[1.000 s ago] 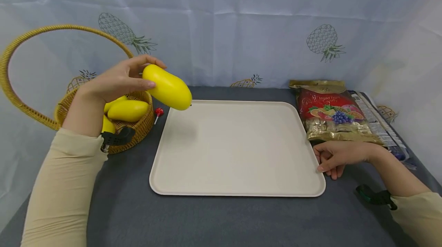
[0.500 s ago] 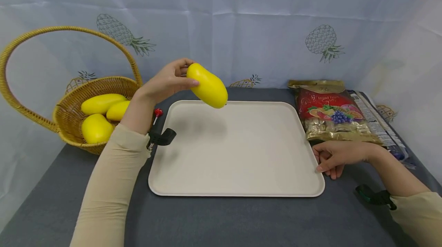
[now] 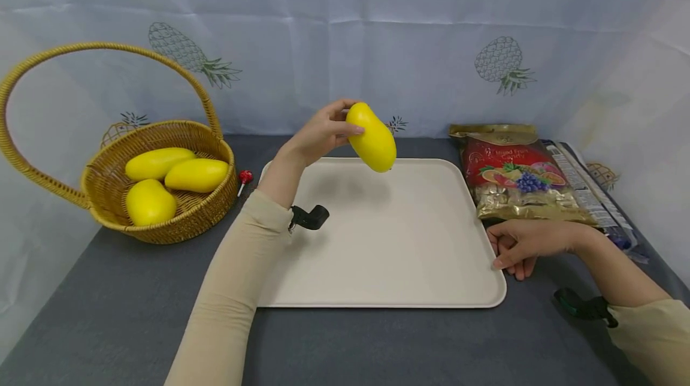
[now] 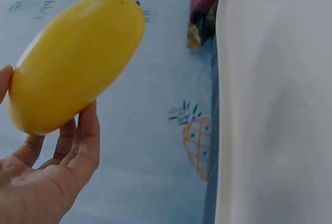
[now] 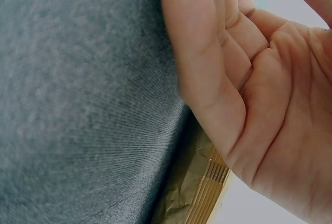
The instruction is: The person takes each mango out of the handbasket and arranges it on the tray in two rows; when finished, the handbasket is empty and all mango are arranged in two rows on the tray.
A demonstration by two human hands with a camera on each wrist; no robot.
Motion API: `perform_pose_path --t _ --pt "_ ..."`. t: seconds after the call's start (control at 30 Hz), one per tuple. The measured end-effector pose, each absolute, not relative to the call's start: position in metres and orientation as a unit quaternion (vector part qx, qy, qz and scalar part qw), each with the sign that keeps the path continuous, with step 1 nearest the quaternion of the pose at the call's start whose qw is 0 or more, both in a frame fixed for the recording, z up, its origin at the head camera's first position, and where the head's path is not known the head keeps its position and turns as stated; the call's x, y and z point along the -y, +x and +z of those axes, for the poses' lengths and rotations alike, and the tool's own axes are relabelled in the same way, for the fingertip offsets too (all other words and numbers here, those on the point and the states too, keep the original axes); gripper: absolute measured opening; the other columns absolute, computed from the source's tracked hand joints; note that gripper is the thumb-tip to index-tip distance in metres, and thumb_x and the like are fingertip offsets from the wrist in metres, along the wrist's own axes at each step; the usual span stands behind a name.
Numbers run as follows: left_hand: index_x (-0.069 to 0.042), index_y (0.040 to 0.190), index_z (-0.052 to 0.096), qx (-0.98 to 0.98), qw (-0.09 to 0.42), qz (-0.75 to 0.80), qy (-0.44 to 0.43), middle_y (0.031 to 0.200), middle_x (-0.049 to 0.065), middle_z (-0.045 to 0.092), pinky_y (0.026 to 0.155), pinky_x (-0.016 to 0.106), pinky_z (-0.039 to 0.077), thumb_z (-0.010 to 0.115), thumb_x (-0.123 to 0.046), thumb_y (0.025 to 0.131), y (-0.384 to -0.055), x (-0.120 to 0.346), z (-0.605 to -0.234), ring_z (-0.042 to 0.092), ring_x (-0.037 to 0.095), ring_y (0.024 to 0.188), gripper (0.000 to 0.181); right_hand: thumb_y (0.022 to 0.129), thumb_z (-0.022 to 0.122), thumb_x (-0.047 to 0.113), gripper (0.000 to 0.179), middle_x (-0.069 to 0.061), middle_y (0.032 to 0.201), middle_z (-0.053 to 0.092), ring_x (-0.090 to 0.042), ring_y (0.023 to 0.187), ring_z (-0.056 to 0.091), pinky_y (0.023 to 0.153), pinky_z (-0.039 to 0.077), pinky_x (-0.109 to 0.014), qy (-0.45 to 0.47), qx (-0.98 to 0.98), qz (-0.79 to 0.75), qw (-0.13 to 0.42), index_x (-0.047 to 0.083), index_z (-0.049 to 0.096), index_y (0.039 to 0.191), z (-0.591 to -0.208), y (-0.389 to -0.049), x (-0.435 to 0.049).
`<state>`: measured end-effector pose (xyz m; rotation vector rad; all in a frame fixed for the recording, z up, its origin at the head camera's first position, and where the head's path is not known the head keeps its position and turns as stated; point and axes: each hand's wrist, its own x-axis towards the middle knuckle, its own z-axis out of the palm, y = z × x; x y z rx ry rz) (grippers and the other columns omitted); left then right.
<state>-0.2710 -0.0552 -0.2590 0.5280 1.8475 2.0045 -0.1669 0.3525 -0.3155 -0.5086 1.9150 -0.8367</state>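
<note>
My left hand point(image 3: 321, 136) grips a smooth yellow mango point(image 3: 373, 139) by its upper left end, between thumb and fingers. In the head view the mango overlaps the back edge of a cream tray point(image 3: 409, 242), tilted with its free end lower right; a shadow falls on the tray. The left wrist view shows the mango point(image 4: 78, 63) reaching up past my fingers point(image 4: 85, 141). At the tray's right edge, my right hand point(image 3: 530, 245) rests on the dark cloth with loosely curled fingers, the thumb tip right at the rim. Several of its fingertips are hidden in the right wrist view.
On the left stands a tall-handled wicker basket point(image 3: 178, 227) holding three more yellow mangoes point(image 3: 196, 175). A red lollipop point(image 3: 245, 177) lies between basket and tray. Behind my right hand is a red and gold candy bag point(image 3: 517, 173), with another printed package point(image 3: 598, 203) beside it.
My left hand has carried the mango rightward from over the basket's side to above the back middle of the tray, uncovering the basket. My right hand has stayed in place.
</note>
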Motion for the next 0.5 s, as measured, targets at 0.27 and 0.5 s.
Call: perform_pose_path --t 0.27,0.5 --pt "-0.006 0.14 0.045 -0.61 0.199 0.758 0.117 0.136 0.012 0.05 0.108 0.045 0.047 0.06 -0.009 0.095 -0.28 0.021 -0.283 0.056 0.024 0.112 0.047 0.1 0.057 0.016 0.021 -0.009 0.081 0.068 -0.011 0.066 0.068 0.06 0.06 -0.031 -0.209 -0.783 -0.341 0.475 -0.004 0.052 0.101 -0.315 -0.167 -0.352" --pt "-0.005 0.144 0.043 -0.57 0.224 0.789 0.044 0.143 0.016 0.05 0.115 0.048 0.043 0.061 -0.012 0.095 -0.282 -0.009 -0.3 0.057 0.031 0.121 0.052 0.1 0.057 0.016 0.021 -0.007 0.081 0.068 -0.011 0.066 0.068 0.06 0.06 -0.031 -0.205 -0.783 -0.345 0.475 -0.004 0.052 0.101 -0.317 -0.167 -0.354"
